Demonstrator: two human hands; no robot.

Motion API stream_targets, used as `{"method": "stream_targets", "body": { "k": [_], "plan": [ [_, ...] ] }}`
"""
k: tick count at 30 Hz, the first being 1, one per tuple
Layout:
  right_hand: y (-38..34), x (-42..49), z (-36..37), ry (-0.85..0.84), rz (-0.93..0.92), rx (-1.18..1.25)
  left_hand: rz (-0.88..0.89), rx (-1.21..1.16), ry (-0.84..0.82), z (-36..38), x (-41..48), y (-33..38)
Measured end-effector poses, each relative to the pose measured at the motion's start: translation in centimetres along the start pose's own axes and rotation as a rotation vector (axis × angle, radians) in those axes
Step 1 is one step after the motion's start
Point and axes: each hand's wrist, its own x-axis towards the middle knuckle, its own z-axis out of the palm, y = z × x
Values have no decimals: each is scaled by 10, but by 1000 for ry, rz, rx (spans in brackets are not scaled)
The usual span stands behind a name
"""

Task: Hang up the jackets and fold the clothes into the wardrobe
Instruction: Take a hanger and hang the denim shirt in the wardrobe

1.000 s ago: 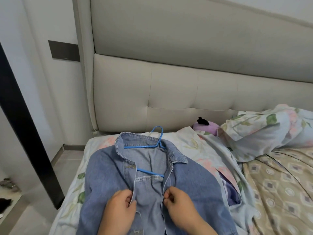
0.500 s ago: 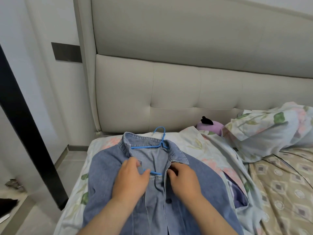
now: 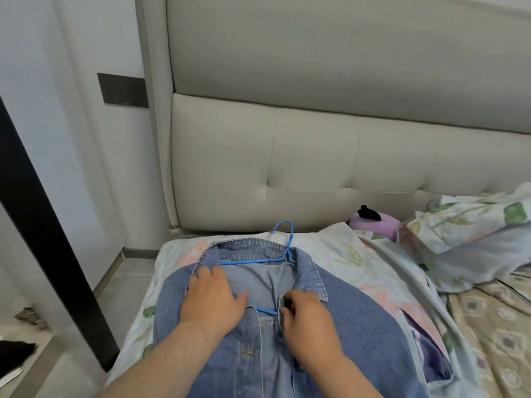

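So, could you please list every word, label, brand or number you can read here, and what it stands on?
No text here can be read.
On the dark wall panel: a faint mark near its lower edge, too small to read.
On the denim jacket, blue hanger and floral bedding: no lettering visible.

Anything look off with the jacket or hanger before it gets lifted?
The blue hanger sits askew in the denim jacket: its hook pokes out right of the collar's middle, not centred. The front gapes open below the collar. Nothing looks torn.
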Motion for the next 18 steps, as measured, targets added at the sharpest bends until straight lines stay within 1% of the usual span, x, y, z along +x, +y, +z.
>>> {"method": "stream_targets", "body": {
  "k": [1,4,8,12,14,15,17,18],
  "plan": [
    [0,-1,2,4,24,9,-47,-15,15,2,-3,1],
    [-2,0,7,-8,86,22,-143,-43,-37,-2,-9,9],
    [-3,4,6,-55,133,31,-128,16,-86,-11,-15,23],
    [-4,3,7,-74,169,68,-168,-63,-129,-15,-24,26],
    [-4,1,2,-57,214,176,-179,-143,-77,-19,-31,23],
    [-4,0,-1,-51,237,234,-187,-181,-14,-22,-35,20],
    [-6,-2,-8,-47,272,336,-186,-185,174,-33,-44,14],
    [-7,-3,-11,-46,296,411,-151,-164,272,-39,-48,12]
  ]
}}
